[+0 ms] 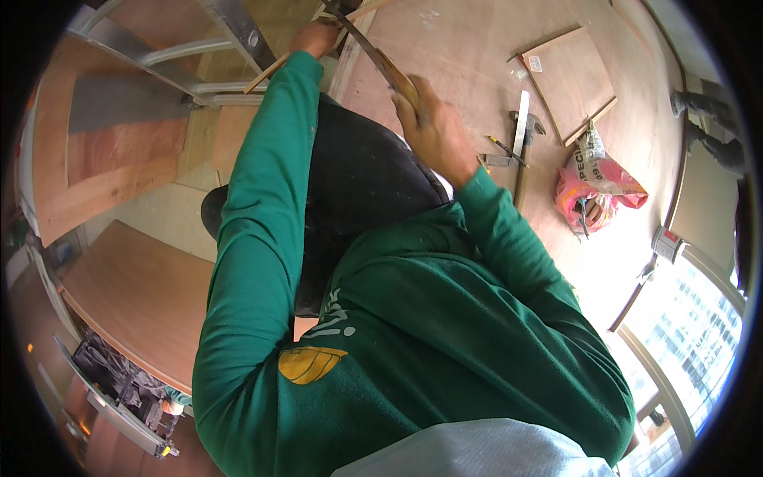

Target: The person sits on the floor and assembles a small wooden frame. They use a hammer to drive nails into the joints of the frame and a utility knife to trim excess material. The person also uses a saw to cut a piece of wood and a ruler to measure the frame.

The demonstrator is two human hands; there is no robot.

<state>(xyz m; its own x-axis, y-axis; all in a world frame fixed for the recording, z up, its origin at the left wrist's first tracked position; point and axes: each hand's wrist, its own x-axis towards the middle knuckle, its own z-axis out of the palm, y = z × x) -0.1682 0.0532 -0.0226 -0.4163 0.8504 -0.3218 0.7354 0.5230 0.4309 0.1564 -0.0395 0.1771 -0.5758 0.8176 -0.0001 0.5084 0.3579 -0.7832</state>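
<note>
My right hand [437, 131] is wrapped round the wooden handle of a handsaw [373, 54], whose long blade points away and to the left. Its far end reaches a thin wooden strip [266, 74] at the top of the view. My left hand [315, 38] is closed on that strip, close to the blade. The strip lies across the edge of a large plywood sheet [469, 48]. Where the teeth meet the wood is too small to make out. My dark-trousered leg [369, 159] rests between my arms.
Right of my right hand lie a hammer [520, 179], a try square [522, 119] and a pencil [505, 147]. Beyond are a framed plywood panel [576, 79] and a pink and white bag [592, 179]. A metal ladder [187, 52] stands left; a tool box [119, 397] sits lower left.
</note>
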